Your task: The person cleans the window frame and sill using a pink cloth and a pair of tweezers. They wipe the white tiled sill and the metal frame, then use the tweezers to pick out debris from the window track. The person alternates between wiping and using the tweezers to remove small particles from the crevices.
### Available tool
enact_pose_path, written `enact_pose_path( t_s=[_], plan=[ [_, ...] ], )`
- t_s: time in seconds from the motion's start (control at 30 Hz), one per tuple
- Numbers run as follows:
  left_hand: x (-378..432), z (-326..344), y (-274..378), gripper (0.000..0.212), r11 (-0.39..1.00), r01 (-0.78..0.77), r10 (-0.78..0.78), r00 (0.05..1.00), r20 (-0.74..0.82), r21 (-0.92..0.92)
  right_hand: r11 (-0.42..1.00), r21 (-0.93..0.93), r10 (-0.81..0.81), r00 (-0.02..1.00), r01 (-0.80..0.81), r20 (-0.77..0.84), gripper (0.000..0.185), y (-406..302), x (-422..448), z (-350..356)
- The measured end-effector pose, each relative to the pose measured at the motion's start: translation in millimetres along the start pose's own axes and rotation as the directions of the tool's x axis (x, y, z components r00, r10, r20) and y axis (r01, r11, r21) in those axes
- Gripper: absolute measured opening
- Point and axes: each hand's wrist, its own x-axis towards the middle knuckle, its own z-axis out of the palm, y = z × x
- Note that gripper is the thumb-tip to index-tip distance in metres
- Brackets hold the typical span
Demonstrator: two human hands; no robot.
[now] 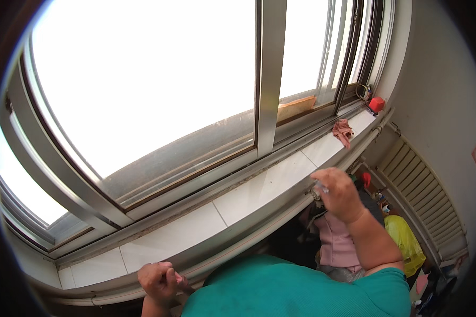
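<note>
My right hand [336,195] is raised past the front edge of the white-tiled windowsill [261,186], its fingers bent around a small pale, partly see-through item [321,187]. Most of that item is hidden, so its kind is unclear. Low on the left, my left hand [158,280] is curled beside the sill's front edge. Something pinkish shows at its fingers, but I cannot tell whether it is a held thing or skin. A crumpled pink cloth [342,132] lies on the sill beyond my right hand, apart from it.
The sliding window's metal frame [266,79] rises behind the sill. A red object [376,104] and a roll of tape [361,92] are at the far right corner. Pipes [246,245] run below the sill. At right are a radiator [420,186], a yellow plastic bag [402,241] and pink fabric [337,243].
</note>
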Motion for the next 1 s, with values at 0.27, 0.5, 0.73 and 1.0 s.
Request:
enact_pose_path(
  t_s=[0.27,0.5,0.73,1.0],
  plan=[
    [47.3,43.7,-2.0,0.011,0.99,-0.021,0.018,1.0,0.026,0.136,0.931,-0.113,-0.294,0.896,0.347,0.334,0.009,67.9,54.6,29.6],
    [42.7,54.5,-7.6,0.01,0.971,0.034,-0.032,0.999,-0.015,0.236,0.903,0.081,-0.424,0.847,0.421,0.321,0.019,102.4,67.1,62.4],
    [61.2,50.8,16.4,0.024,0.956,0.063,-0.088,0.993,0.074,0.285,0.899,0.324,-0.384,0.888,0.295,0.255,0.028,120.0,61.2,87.8],
    [69.0,52.6,16.7,0.015,0.961,0.069,-0.097,0.991,0.091,0.268,0.854,0.489,-0.318,0.922,0.178,0.22,0.041,133.0,50.6,100.4]
  ],
)
